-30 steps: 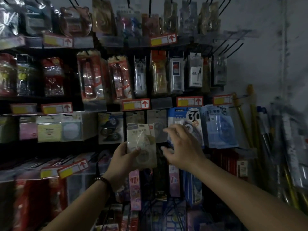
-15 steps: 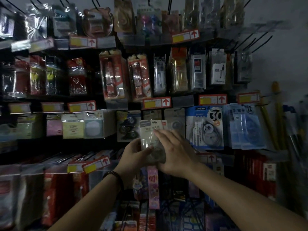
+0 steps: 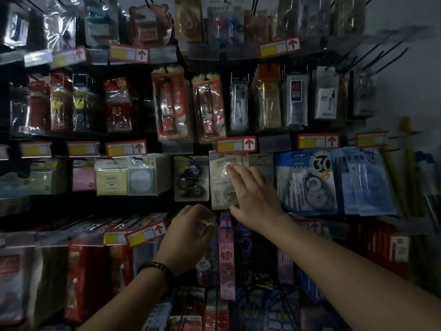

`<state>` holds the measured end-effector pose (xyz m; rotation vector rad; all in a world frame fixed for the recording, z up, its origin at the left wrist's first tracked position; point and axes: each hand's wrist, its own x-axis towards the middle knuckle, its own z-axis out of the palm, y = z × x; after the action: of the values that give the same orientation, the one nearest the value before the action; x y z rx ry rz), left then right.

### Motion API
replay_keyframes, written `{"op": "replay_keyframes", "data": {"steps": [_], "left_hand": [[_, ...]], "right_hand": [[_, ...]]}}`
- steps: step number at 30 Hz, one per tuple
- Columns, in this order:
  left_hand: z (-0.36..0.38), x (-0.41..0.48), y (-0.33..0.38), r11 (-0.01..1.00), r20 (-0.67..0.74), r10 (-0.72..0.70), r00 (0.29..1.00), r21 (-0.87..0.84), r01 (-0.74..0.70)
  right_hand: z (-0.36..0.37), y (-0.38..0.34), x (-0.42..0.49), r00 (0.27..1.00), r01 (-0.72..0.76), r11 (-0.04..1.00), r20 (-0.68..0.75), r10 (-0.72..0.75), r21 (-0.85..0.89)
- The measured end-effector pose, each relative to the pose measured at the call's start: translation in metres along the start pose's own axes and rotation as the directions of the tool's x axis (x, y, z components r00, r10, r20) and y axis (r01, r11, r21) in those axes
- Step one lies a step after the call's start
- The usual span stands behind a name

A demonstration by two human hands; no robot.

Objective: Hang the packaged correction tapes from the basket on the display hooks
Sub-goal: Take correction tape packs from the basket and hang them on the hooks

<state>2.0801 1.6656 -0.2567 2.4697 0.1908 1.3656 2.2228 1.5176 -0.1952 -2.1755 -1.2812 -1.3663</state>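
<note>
A white packaged correction tape [image 3: 219, 185] hangs in the middle row of the display, just under a red price tag [image 3: 236, 144]. My right hand [image 3: 253, 194] lies flat on its front with fingers spread and the thumb at its lower edge. My left hand [image 3: 188, 237] is lower, apart from the package, with loosely curled fingers and a dark bead bracelet on the wrist. I see nothing clearly held in it. Blue wire mesh of the basket [image 3: 284, 316] shows at the bottom, in deep shadow.
Black tape packs [image 3: 191, 179] hang left of the white package, and blue correction tape cards [image 3: 307, 182] hang to its right. Bare black hooks [image 3: 386, 58] stick out at the upper right. Pink cards [image 3: 225, 256] hang below my hands. The scene is dim.
The white package has gone up and back into the hook row. My left hand let go of it and dropped lower. My right hand now rests flat on its front.
</note>
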Motion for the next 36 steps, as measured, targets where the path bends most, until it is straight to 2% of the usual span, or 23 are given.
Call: {"op": "replay_keyframes", "data": {"steps": [2, 5, 10, 20, 23, 27, 32, 34, 36], "left_hand": [[-0.002, -0.005, -0.001, 0.998, -0.003, -0.010, 1.000, 0.057, 0.010], [-0.005, -0.011, -0.002, 0.995, -0.042, -0.072, 0.997, 0.060, 0.074], [-0.009, -0.018, -0.005, 0.992, -0.031, -0.086, 0.996, 0.088, 0.089], [-0.012, -0.041, -0.007, 0.993, 0.036, -0.060, 0.998, 0.107, 0.055], [-0.015, -0.057, -0.006, 0.990, 0.063, -0.044, 0.997, 0.134, 0.035], [-0.016, -0.099, -0.010, 0.993, 0.199, -0.072, 0.977, 0.103, 0.052], [-0.005, -0.194, -0.031, 0.988, 0.381, -0.151, 0.912, 0.053, 0.142], [0.010, -0.243, -0.040, 0.980, 0.465, -0.195, 0.864, 0.057, 0.190], [0.028, -0.291, -0.050, 0.964, 0.567, -0.262, 0.781, 0.121, 0.236]], "right_hand": [[-0.001, -0.002, 0.004, 1.000, -0.021, 1.000, 0.018, 0.021, -0.010], [-0.001, -0.004, 0.010, 0.998, -0.043, 0.999, 0.043, 0.044, -0.029], [0.000, -0.007, 0.010, 0.996, -0.032, 0.999, 0.076, 0.035, -0.039], [0.005, -0.015, 0.021, 0.979, -0.089, 0.993, 0.177, 0.101, -0.074], [0.005, -0.017, 0.013, 0.972, -0.116, 0.993, 0.203, 0.121, -0.039], [-0.003, -0.023, -0.026, 0.972, -0.091, 0.995, 0.220, 0.082, 0.032], [0.008, -0.042, -0.132, 0.990, 0.002, 0.983, 0.138, -0.028, 0.186], [0.019, -0.057, -0.190, 0.986, -0.005, 0.969, 0.162, -0.036, 0.246], [0.032, -0.074, -0.250, 0.975, -0.043, 0.945, 0.221, -0.032, 0.324]]}}
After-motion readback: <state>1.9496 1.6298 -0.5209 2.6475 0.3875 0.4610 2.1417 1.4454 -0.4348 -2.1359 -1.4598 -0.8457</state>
